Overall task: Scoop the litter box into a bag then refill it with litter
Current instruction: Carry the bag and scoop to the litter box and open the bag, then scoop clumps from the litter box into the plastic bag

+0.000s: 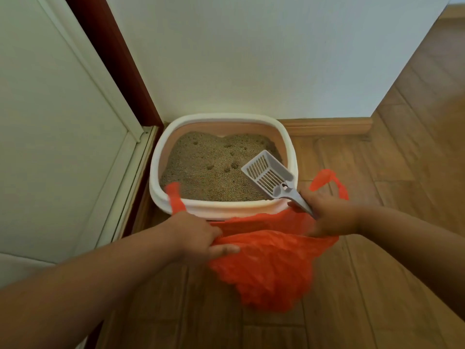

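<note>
A white litter box [224, 209] with a pink inner wall stands on the floor against the wall, filled with beige litter [206, 170] marked by small dents. An orange plastic bag [271, 268] hangs in front of the box's near rim. My left hand [198, 238] grips the bag's left edge, and one handle sticks up beside it. My right hand [329, 215] holds the grey slotted scoop [269, 175] by its handle along with the bag's right side. The scoop's head is empty and hovers over the right part of the litter.
The box sits in a corner between a white wall and a white door [57, 137] with a dark red frame [120, 61] on the left. Wooden floor [392, 273] spreads to the right and toward me, with a wooden skirting board [329, 127] behind the box.
</note>
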Motion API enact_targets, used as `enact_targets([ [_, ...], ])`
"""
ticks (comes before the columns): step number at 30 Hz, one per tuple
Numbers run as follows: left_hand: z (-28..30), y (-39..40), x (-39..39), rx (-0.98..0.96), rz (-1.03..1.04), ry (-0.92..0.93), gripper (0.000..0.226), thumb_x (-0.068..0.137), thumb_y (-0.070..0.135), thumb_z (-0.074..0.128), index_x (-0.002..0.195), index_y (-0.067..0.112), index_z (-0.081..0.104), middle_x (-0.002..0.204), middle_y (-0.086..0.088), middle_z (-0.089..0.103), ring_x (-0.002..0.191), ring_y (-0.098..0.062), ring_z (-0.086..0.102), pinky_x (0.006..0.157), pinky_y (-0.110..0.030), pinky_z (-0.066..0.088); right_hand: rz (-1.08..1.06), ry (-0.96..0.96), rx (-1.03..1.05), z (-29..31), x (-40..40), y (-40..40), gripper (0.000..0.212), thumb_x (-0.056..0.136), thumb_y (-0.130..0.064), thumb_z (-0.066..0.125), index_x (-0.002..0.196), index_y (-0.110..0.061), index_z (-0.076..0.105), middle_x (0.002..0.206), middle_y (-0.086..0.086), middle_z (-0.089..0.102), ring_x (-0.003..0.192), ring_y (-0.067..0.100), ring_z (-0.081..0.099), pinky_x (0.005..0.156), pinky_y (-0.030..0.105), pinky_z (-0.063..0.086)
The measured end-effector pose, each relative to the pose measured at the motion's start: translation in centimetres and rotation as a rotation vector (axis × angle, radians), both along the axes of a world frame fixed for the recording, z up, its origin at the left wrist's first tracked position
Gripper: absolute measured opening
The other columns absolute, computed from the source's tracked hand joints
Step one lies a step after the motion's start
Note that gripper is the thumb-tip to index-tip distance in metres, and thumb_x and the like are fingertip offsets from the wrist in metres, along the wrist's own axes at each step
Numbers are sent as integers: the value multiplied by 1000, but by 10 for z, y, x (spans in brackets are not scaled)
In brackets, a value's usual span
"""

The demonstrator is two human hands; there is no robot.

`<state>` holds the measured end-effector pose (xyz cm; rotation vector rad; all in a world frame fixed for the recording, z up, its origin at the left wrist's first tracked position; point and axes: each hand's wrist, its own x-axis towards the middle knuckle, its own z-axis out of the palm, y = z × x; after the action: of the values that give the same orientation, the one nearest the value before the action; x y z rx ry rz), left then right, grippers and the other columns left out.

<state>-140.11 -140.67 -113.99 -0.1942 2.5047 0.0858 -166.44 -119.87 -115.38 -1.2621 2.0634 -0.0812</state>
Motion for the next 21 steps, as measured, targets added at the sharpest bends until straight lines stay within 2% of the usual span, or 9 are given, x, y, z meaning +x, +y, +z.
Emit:
enact_targets([
  [4, -1, -19, 8, 73, 238, -114, 114, 66, 98, -12, 113, 32, 69, 115, 2, 72, 114, -19, 64, 102, -44, 45, -22, 99, 20, 3, -5, 5, 92, 53, -65, 82, 125, -30, 38, 114, -7, 57, 102, 16, 59, 91, 37, 52],
  [6, -4, -30, 13, 48, 338, -101, 82, 91, 84, 7, 131, 38, 62, 133, 1, 67, 126, -20, 59, 107, -41, 44, -57, 128, 2, 4, -6, 6, 97, 57, -60, 86, 132, -23, 38, 121, 0, 59, 105, 19, 60, 92, 38, 52],
  [8, -5, -38, 15, -11, 362, -94, 52, 104, 60, 36, 152, 44, 39, 151, 1, 55, 135, -21, 53, 109, -38, 44, -76, 129, -22, 3, -4, 4, 109, 58, -60, 86, 143, -20, 30, 129, 4, 56, 114, 23, 58, 95, 40, 51],
  [10, -4, -40, 11, -39, 341, -137, 78, 97, 52, 56, 162, 41, 14, 159, 2, 45, 141, -21, 49, 109, -38, 45, -59, 167, 8, 1, 0, -2, 116, 61, -61, 85, 148, -19, 23, 133, 6, 54, 118, 25, 56, 96, 40, 50],
  [12, -4, -40, 6, -92, 289, -149, 101, 87, 52, 68, 164, 36, 4, 162, 1, 39, 144, -22, 45, 107, -41, 46, -47, 226, 61, 1, 4, -13, 105, 66, -59, 83, 144, -16, 28, 127, 7, 56, 111, 25, 58, 91, 37, 52],
  [14, -5, -43, 1, -127, 242, -103, 103, 79, 56, 75, 162, 34, 18, 160, 2, 40, 143, -23, 45, 109, -42, 46, -36, 294, 63, 3, 9, -28, 81, 72, -63, 77, 128, -17, 39, 114, 4, 62, 98, 23, 62, 85, 38, 54],
  [17, 1, -47, -8, -163, 173, -38, 84, 75, 59, 77, 148, 31, 44, 147, 1, 50, 133, -26, 51, 107, -43, 47, -107, 300, 9, 9, 16, -51, 47, 88, -58, 63, 105, -20, 42, 98, 4, 64, 78, 16, 59, 67, 34, 50],
  [19, 9, -48, -15, -182, 154, -12, 71, 79, 53, 75, 141, 28, 52, 146, -4, 48, 132, -28, 49, 108, -45, 46, -106, 284, 42, 19, 22, -65, 41, 93, -52, 59, 111, -19, 44, 103, 5, 65, 79, 15, 59, 65, 30, 47],
  [21, 14, -52, -21, -187, 161, -17, 71, 81, 48, 77, 143, 25, 53, 154, -9, 39, 138, -31, 42, 113, -48, 42, -39, 307, 98, 32, 25, -79, 51, 94, -47, 60, 131, -17, 43, 116, 6, 65, 95, 21, 63, 76, 31, 50],
])
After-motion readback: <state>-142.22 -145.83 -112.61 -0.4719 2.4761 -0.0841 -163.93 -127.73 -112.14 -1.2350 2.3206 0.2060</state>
